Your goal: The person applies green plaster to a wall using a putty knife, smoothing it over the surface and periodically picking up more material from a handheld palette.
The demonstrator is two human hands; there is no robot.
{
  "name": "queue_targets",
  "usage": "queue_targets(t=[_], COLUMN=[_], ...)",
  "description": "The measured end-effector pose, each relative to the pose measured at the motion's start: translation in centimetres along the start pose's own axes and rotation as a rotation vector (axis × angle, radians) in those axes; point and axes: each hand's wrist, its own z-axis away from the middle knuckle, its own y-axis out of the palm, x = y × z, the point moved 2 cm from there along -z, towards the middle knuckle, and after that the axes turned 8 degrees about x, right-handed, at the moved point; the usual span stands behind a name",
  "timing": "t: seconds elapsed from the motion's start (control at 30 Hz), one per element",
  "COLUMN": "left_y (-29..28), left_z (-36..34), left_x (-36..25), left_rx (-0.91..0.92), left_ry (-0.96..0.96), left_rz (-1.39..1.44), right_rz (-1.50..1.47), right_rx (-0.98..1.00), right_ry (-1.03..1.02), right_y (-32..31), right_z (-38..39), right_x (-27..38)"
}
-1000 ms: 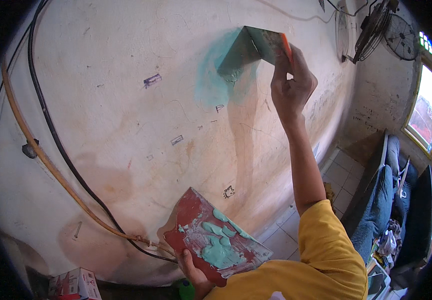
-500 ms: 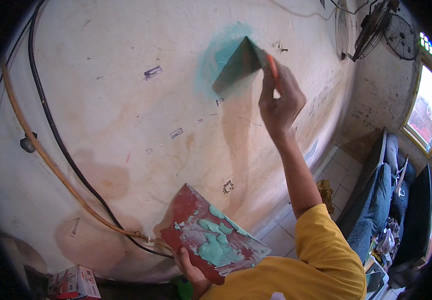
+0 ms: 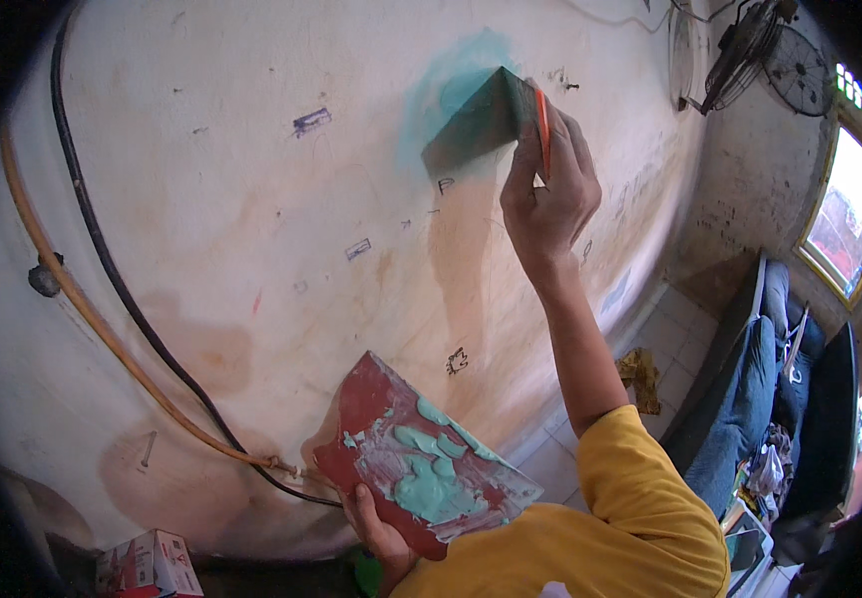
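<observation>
High on the off-white wall [image 3: 251, 120], my right hand [image 3: 550, 189] grips a wide metal scraper [image 3: 481, 115] with an orange handle, its blade laid over a teal smear of putty [image 3: 466, 55]. At the bottom, my left hand [image 3: 376, 533] holds a dark red board [image 3: 356, 379] from beneath its left part, thumb along the edge. The board carries mounds and streaks of mint-green putty [image 3: 421, 483]. Small pencil-like marks dot the wall around the smear.
Black [image 3: 137, 314] and orange [image 3: 112, 349] hoses run down the left wall. A box [image 3: 147, 568] sits bottom left. Fans [image 3: 795, 70] hang top right, above a window [image 3: 845, 204], a dark sofa with clutter [image 3: 750, 399] and crumpled yellowish material [image 3: 640, 374] on the tiled floor.
My right hand and scraper have moved left and a little down from a second ago, across the teal smear. My left hand and board have shifted slightly up and left in view.
</observation>
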Motion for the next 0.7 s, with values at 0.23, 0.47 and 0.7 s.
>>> queue_targets(t=[0.23,0.47,0.7], left_y=[0.7,-0.2,-0.6], left_z=[-0.2,-0.3,-0.2], left_x=[-1.0,-0.3,0.2], left_rx=[-0.002,0.018,0.012], left_ry=[0.053,0.046,0.036], left_rz=[-0.05,-0.015,-0.044], right_rz=[0.085,0.069,0.148], right_rx=[0.048,0.172,0.274], right_ry=[-0.08,-0.18,-0.267], right_y=[0.8,0.5,1.2], right_z=[0.1,1.0,3.5], right_x=[2.1,2.4,1.8])
